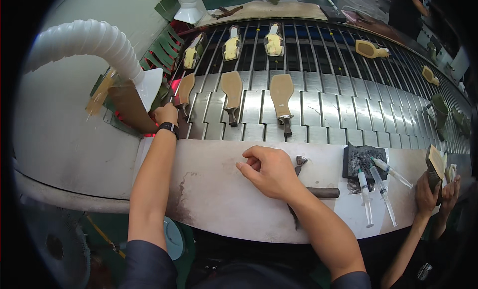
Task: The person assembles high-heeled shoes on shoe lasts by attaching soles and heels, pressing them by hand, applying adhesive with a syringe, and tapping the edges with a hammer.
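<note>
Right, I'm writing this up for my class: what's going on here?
The person's left hand is beside the white hood, at the left edge of the conveyor; whether it grips anything is hard to tell. The right hand hangs half-curled over the bench, with nothing visible in it. Three tan soles lie in a row on the conveyor. To the right, syringes lie with their tips at a black block, and a co-worker's hand holds a tan-soled piece.

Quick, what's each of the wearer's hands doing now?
Left hand: beside the white nozzle; grip can't be told.
Right hand: half open, fingers loosely curled, nothing visible held.
</note>
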Motion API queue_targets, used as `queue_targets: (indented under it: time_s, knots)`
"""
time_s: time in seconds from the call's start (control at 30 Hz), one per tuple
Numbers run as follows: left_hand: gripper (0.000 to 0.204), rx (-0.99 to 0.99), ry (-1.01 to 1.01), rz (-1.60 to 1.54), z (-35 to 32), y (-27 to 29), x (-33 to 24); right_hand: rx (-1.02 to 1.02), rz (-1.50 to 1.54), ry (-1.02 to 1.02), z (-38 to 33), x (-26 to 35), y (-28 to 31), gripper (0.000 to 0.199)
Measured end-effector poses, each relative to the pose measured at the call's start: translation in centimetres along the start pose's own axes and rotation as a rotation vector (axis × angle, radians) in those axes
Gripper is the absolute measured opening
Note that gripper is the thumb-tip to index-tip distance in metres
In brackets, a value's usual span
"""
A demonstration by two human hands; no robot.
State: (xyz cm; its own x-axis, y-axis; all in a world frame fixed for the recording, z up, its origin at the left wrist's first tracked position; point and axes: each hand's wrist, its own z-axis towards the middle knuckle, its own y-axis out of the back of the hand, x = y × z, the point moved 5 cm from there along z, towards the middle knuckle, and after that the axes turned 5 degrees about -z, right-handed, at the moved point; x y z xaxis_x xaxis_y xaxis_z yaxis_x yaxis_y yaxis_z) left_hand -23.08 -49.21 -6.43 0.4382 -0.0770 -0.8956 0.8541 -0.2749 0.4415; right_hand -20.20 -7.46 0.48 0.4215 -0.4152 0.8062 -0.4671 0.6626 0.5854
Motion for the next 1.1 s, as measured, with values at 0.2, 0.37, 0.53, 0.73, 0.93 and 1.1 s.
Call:
queue_targets:
  time_s: [0.2, 0.37, 0.53, 0.73, 0.93, 1.1]
  knots:
    - [0.069, 0.382, -0.967, 0.189, -18.4, 2.9, -7.9, -0.065, 0.149, 0.089, 0.5, 3.7, -0.4, 0.028]
    - [0.053, 0.838, -0.935, 0.562, -27.0, -5.3, -13.2, -0.582, 0.448, 0.066, 0.4, 2.8, 3.7, 0.031]
    - [0.032, 0.798, -0.968, 0.237, -26.9, -7.7, -13.3, -0.781, 0.32, 0.019, 0.8, 0.5, 6.1, 0.047]
    - [0.033, 0.793, -1.167, 0.036, -30.8, 0.7, -12.4, -0.302, 0.361, -0.23, 1.0, 2.6, 4.6, 0.06]
    - [0.047, 0.895, -0.376, -0.666, -21.1, 3.1, -10.1, -0.388, 0.34, -0.167, 1.5, 0.4, 4.9, 0.041]
    - [0.033, 0.192, -0.014, -1.192, 2.6, 7.9, -2.0, -0.443, 0.124, -0.022, 1.3, 3.7, 4.6, 0.036]
